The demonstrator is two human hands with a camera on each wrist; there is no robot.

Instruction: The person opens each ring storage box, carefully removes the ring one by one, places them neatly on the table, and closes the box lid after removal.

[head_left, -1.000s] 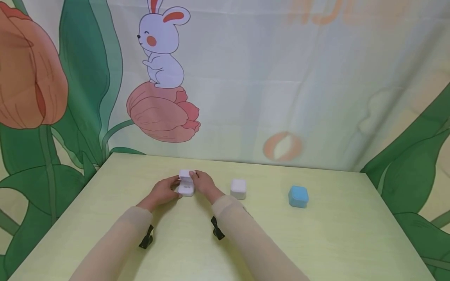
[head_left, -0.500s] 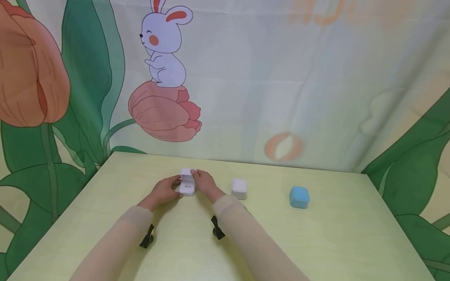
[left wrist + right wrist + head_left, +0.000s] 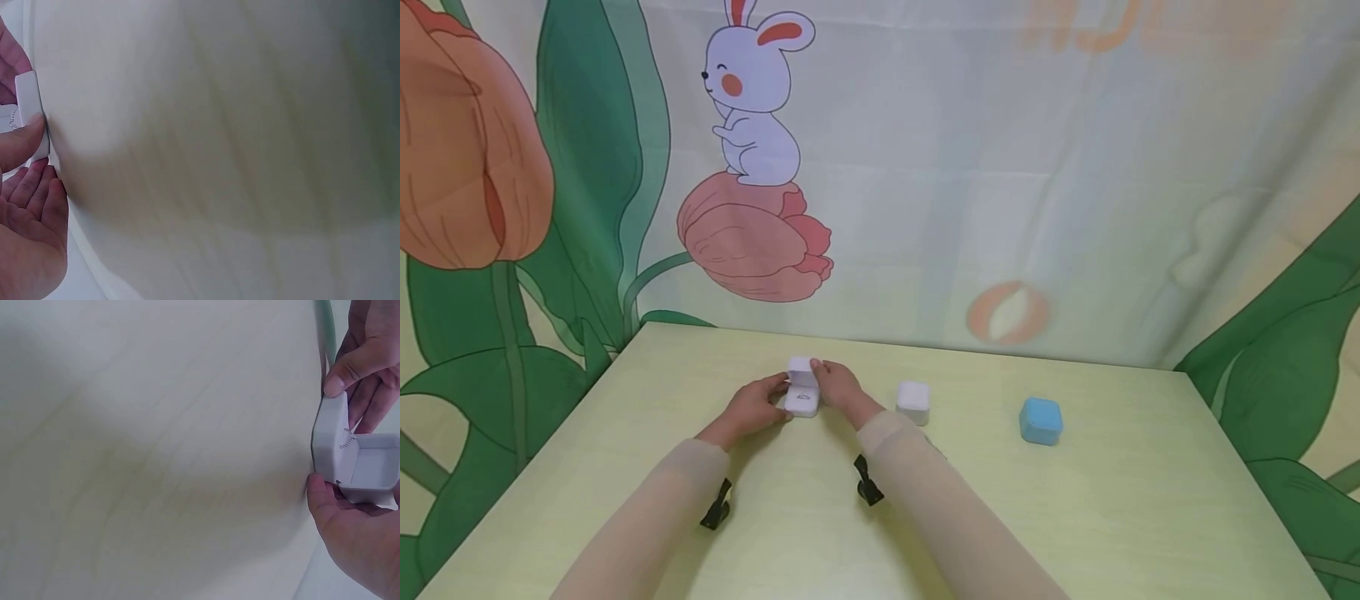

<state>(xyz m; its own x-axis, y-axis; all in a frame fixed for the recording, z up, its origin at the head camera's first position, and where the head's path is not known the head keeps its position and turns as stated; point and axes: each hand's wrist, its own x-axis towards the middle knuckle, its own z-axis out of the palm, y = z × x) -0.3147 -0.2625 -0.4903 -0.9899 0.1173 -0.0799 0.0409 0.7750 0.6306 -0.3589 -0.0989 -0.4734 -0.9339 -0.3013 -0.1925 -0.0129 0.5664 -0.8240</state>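
A small white jewellery box (image 3: 802, 403) stands on the table with its lid (image 3: 802, 372) raised. Inside lies a silvery chain-like piece (image 3: 346, 440), small and partly hidden. My left hand (image 3: 754, 406) grips the base from the left, its thumb near the front corner and its fingers reaching behind. From the other side my right hand (image 3: 838, 388) pinches the lid's right edge, thumb on the inner side. In the right wrist view, a fingertip of the right hand (image 3: 356, 544) also touches the base's side. Most of the right fingers are hidden in the head view.
A second white box (image 3: 913, 403), shut, sits to the right of my right hand. Farther right is a blue box (image 3: 1041, 421), also shut. The pale yellow table (image 3: 1112, 500) ends at a printed curtain (image 3: 910, 167) behind. Dark wrist-worn pieces hang below both sleeves.
The whole scene shifts slightly to the right in the head view. Both hands keep their hold on the raised-lid box, and the other boxes stay where they are.
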